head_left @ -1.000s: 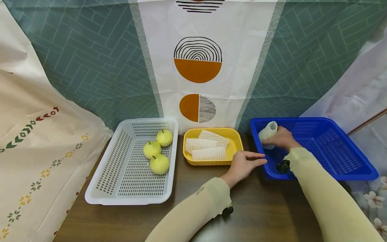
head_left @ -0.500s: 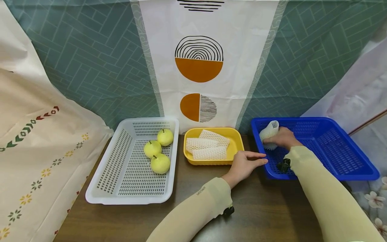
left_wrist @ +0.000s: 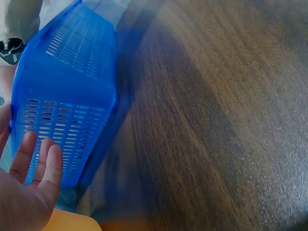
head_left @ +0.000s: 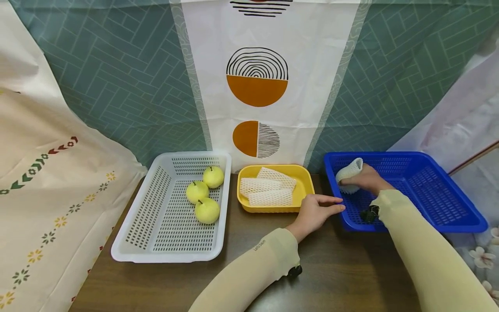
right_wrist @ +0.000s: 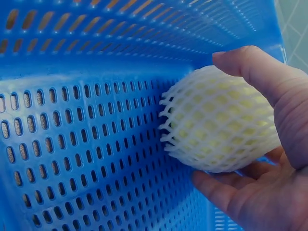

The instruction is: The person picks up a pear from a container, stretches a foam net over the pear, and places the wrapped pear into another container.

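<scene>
A pear in a white foam net sleeve [right_wrist: 219, 120] sits in the left back corner of the blue basket [head_left: 405, 169], pale yellow-green showing through the mesh. My right hand [head_left: 364, 178] grips it, thumb on one side and fingers curled round the other. The net's loose end [head_left: 358, 164] points up in the head view. At the basket's left rim my left hand [head_left: 315, 214] pinches the edge between thumb and forefinger. Its other fingers [left_wrist: 48, 163] hang straight beside the slotted outer wall in the left wrist view.
A yellow tray [head_left: 308, 190] with several flat foam nets [head_left: 269, 197] stands in the middle. Left of it, a white basket [head_left: 128, 242] holds three pears [head_left: 206, 211]. Brown table [head_left: 331, 273] lies in front, patterned cloth [head_left: 257, 117] hangs behind.
The wrapped pear's open net end has tipped to the right, and my right hand has shifted slightly right with it. My left hand stays at the rim.
</scene>
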Available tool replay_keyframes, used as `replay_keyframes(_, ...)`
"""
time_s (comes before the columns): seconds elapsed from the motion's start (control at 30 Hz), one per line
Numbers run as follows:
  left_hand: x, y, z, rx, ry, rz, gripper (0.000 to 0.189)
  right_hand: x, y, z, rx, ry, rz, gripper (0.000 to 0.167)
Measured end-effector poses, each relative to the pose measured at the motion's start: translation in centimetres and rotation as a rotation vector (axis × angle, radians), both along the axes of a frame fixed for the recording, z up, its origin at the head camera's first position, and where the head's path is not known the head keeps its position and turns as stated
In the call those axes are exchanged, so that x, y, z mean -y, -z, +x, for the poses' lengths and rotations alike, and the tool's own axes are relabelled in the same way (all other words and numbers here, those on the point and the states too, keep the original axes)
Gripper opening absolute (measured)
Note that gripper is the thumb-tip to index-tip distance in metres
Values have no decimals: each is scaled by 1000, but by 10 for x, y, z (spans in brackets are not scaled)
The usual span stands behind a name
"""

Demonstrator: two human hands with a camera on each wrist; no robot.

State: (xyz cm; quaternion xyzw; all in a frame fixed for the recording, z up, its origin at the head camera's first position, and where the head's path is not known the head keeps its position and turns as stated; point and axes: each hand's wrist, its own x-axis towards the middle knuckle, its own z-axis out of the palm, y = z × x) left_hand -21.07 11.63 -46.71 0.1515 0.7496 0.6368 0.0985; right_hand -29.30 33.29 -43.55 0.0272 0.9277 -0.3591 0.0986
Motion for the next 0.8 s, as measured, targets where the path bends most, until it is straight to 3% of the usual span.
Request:
replay_keyframes(0.1, -1, 0, 0, 2, 1, -6, 21, -4, -1, 0, -11, 4, 8, 85)
replay_keyframes(0.3, 0, -2, 1, 25, 11, -8, 24, -10, -9, 0, 23, 57, 8, 121)
replay_keyframes(0.8, 1, -5, 1, -9, -5, -32, 21, 1, -37, 9, -160, 89, 16, 107)
